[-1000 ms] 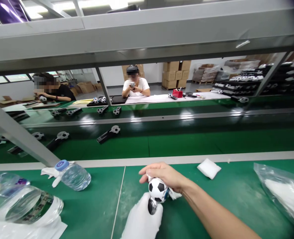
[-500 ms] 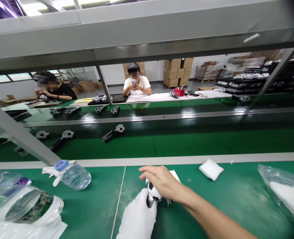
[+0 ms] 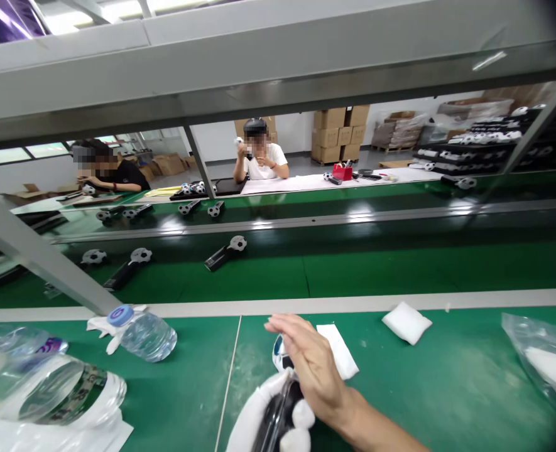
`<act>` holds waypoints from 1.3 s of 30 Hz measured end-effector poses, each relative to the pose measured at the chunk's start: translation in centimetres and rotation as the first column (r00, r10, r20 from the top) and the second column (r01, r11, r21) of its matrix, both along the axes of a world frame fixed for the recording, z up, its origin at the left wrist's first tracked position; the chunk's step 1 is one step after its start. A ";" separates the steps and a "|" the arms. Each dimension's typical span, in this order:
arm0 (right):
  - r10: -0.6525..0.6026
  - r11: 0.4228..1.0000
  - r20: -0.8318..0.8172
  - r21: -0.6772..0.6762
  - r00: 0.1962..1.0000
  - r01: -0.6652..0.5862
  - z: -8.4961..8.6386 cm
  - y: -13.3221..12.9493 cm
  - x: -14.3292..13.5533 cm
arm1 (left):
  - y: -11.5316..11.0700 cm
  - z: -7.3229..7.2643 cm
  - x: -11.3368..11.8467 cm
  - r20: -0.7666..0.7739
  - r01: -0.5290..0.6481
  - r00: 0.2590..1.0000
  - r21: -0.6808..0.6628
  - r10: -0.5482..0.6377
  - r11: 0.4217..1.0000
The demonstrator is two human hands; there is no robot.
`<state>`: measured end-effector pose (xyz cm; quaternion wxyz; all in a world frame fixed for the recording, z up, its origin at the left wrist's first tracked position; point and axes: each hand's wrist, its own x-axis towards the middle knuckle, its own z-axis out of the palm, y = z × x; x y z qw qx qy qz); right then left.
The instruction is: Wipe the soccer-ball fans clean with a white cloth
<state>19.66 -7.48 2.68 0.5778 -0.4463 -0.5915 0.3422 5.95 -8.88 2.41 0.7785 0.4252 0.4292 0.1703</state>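
In a white glove, my left hand (image 3: 266,411) is wrapped round the black handle of a soccer-ball-headed device (image 3: 278,411). The handle points toward me, and its black-and-white ball end is partly covered. My bare right hand (image 3: 310,364) lies against the ball end with its fingers stretched out; its palm side is hidden, so any small thing under it does not show. A flat white sheet (image 3: 340,351) rests on the green table just behind my right hand. Farther right sits a small white pad (image 3: 407,322).
Water bottles (image 3: 148,337) and a large clear jar (image 3: 70,389) stand or lie at left. A clear plastic bag (image 3: 546,364) is at right. Beyond the table edge, a green conveyor (image 3: 376,263) carries similar devices (image 3: 225,253). Two people work across it.
My left hand has turned the device, so the black handle now shows within the glove. My right hand has shifted over the ball, uncovering more of the white sheet. Devices on the conveyor appear slightly farther right.
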 end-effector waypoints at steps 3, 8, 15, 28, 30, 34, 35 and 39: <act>0.086 0.993 0.059 -0.092 0.995 -0.080 0.5 0.7 0.4 | 0.3 -0.2 -0.5 0.043 0.011 0.999 -0.051 -0.009 0.999; 0.158 0.827 -0.419 -0.439 0.894 -0.351 -0.7 3.4 0.5 | -0.1 -0.5 -0.6 0.048 0.013 0.999 -0.105 -0.008 0.994; -0.145 0.863 -0.168 -0.504 0.975 0.041 -2.8 3.0 4.7 | 0.1 -0.1 0.4 -0.160 -0.042 0.986 -0.006 0.041 0.999; 0.060 0.877 0.934 -0.218 0.352 0.428 -6.2 -3.1 7.8 | 0.3 -3.1 0.7 -0.884 0.541 0.414 0.430 0.216 0.723; 0.022 0.882 0.906 -0.216 0.423 0.418 -6.2 -2.9 7.9 | 0.1 -2.8 0.9 -0.884 0.532 0.415 0.428 0.216 0.731; -0.063 0.907 0.676 -0.269 0.734 0.325 -4.4 -2.8 7.3 | 0.0 -1.5 1.4 -0.877 0.496 0.435 0.425 0.207 0.758; -0.077 0.921 0.608 -0.260 0.790 0.289 -3.8 -2.8 6.7 | 0.0 -1.3 1.5 -0.876 0.487 0.437 0.422 0.205 0.764; -0.062 0.975 0.607 -0.134 0.792 0.179 -2.8 -3.1 3.4 | 0.0 -1.0 1.6 -0.877 0.461 0.445 0.399 0.182 0.793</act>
